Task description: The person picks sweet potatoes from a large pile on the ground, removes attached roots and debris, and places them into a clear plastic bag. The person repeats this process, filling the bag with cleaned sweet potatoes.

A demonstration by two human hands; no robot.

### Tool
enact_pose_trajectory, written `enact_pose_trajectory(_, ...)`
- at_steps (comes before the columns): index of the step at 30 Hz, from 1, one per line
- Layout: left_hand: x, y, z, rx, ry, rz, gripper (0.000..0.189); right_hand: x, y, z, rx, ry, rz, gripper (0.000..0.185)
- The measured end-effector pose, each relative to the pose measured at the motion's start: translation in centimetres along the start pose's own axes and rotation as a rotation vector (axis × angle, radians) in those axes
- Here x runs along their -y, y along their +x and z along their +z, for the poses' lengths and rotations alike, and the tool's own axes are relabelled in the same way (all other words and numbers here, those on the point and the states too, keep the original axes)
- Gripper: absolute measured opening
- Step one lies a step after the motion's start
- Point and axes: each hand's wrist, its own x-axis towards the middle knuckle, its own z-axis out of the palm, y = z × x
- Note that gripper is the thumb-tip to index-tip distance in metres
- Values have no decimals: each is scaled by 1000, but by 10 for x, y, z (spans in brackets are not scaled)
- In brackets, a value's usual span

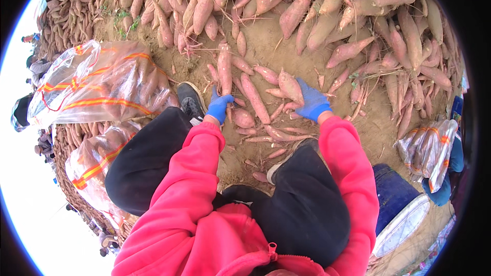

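My left hand, in a blue knitted glove, grips the lower end of a long sweet potato that points away from me. My right hand, gloved the same way, is closed round the right side of a plump sweet potato; a smaller root lies against it below. Between my hands, a long sweet potato and a rounder one rest on the soil, with several thin roots nearer my shoes.
Heaped sweet potatoes curve across the far side. Filled clear plastic sacks with orange and yellow bands stand at left. At right are a blue bucket, another plastic sack and part of a person in blue. Several people are in the left distance.
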Motion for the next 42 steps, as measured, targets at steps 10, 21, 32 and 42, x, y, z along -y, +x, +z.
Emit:
enact_pose_trajectory(10, 27, -44, 58, 489, -6, 135, 68, 6, -36, 24, -633, -193, 72, 100)
enact_pose_trajectory(21, 42, -81, 71, 187, 606, 363, 76, -18, -36, 32, -234, -432, 70, 107)
enact_pose_trajectory(32, 13, -11, 70, 163, 367, -39, 113, -22, -42, 27, -93, 55, 141, 111)
enact_pose_trajectory(42, 2, -18, 98, 73, 294, -133, 123, -47, -101, 47, -229, 651, 220, 112)
